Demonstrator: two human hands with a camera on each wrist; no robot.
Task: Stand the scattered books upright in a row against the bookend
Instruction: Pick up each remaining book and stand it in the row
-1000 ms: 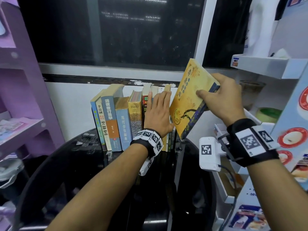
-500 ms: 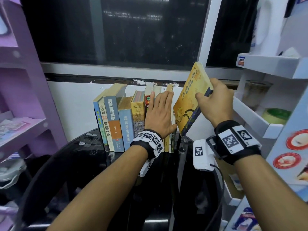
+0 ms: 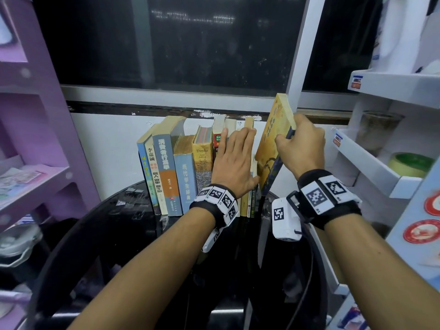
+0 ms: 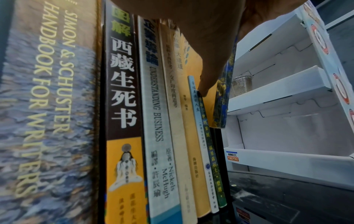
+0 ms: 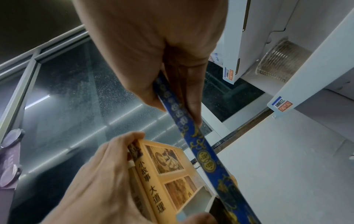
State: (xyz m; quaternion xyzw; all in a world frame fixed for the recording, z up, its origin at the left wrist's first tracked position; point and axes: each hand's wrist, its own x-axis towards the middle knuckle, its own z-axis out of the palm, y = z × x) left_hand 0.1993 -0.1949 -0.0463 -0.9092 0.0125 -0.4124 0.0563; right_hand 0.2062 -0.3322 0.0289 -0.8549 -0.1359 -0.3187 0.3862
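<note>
Dark window glass (image 3: 190, 44) fills the wall behind a round black bench (image 3: 133, 234), with a purple shelf unit (image 3: 35, 129) standing far off to the left of both hands. A row of upright books (image 3: 166, 172) stands at the back of the bench, spines facing out. The left hand (image 3: 234, 160) lies flat against the spines at the right end of that row, fingers straight and together, pointing up, holding nothing. In the left wrist view its thumb (image 4: 208, 78) reaches down to touch the top of the thin books (image 4: 208, 151) at the row's right end. Just to the right of the left hand, a yellow book (image 3: 271, 151) with a blue patterned spine (image 5: 193, 136) hangs tilted, its top leaning away to the right. Its lower corner hangs clear above the bench, close beside the row's last books. The right hand (image 3: 301, 148) grips this book by its spine edge, thumb on the yellow cover and fingers curled round the far side; the right wrist view shows the spine pinched between them. I cannot pick out the bookend from where I stand. Right of the right hand stands a white display rack (image 3: 381, 163), with a clear ribbed cup (image 3: 378, 129) and a green-topped tape roll (image 3: 409, 165) on its shelves.
</note>
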